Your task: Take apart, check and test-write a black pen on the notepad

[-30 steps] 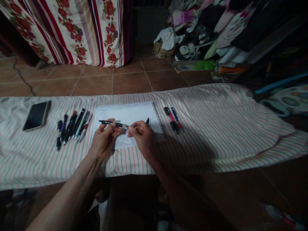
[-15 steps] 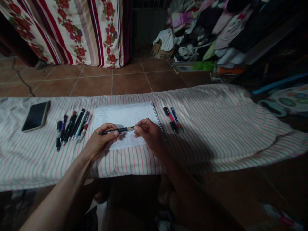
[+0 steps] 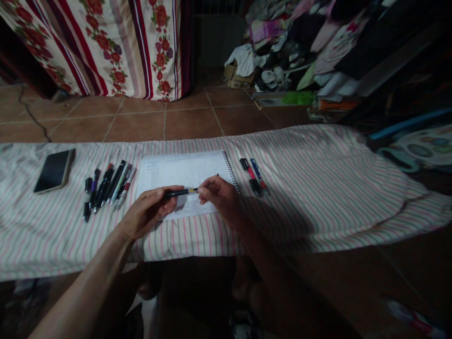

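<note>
Above a spiral notebook [image 3: 183, 167], both hands meet on one black pen [image 3: 178, 192], held nearly level. My left hand [image 3: 148, 209] is closed around the pen's rear part, its fingers covering that end. My right hand [image 3: 221, 195] pinches the thin end just past a yellow band. A small dark tip pokes out above the right fingers; whether it belongs to the same pen I cannot tell. The notebook lies open, its page bearing faint writing, its wire binding along the right side.
Several pens [image 3: 113, 183] lie side by side left of the notebook, with a phone [image 3: 52, 172] farther left. To the right lie a red-and-black pen [image 3: 251, 176] and a blue pen [image 3: 259, 175]. A striped cloth [image 3: 318, 188] covers the surface.
My left hand has shifted slightly right along the pen, and its thumb now lies farther back. The pen has moved a little to the right. My right hand stays nearly in place.
</note>
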`<state>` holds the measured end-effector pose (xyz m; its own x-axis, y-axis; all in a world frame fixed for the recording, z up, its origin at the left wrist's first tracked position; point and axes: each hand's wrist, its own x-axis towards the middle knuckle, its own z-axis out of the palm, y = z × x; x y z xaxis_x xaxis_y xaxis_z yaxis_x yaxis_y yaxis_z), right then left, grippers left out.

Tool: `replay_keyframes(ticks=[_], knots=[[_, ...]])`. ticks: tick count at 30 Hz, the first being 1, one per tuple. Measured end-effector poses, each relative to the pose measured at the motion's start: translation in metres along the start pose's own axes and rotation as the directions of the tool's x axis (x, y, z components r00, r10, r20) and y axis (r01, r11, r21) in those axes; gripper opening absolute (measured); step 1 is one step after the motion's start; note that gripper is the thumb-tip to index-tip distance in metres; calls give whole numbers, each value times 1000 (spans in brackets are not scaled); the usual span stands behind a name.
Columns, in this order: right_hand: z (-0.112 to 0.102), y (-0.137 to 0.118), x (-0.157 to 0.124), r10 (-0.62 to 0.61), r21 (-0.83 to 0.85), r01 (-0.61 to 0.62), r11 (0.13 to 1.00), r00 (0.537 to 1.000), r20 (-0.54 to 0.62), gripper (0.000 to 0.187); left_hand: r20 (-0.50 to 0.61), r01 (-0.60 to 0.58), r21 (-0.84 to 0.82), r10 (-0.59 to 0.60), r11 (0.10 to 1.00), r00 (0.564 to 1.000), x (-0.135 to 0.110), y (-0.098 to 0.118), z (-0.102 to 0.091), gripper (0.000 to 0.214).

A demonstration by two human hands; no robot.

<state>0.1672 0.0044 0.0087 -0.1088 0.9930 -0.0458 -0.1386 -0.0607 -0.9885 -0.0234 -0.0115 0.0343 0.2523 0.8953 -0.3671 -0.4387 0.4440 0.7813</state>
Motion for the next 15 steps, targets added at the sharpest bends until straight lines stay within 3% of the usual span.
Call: replay_keyframes(ticks=[4,9,15], knots=[[-1,-1,0,14,7,-14,1000,1000,5,14,47,32,-67,-29,997,998,1,3,0,26],[-6,-1,1,-21,3,21,1000,999,34,15,162,-44,172,16,984,987,0,1,-9,32],[-6,0,1,-65,-79,71,994,995,73,13,174,-133,453,59,881,983,2,-8,-18,31]])
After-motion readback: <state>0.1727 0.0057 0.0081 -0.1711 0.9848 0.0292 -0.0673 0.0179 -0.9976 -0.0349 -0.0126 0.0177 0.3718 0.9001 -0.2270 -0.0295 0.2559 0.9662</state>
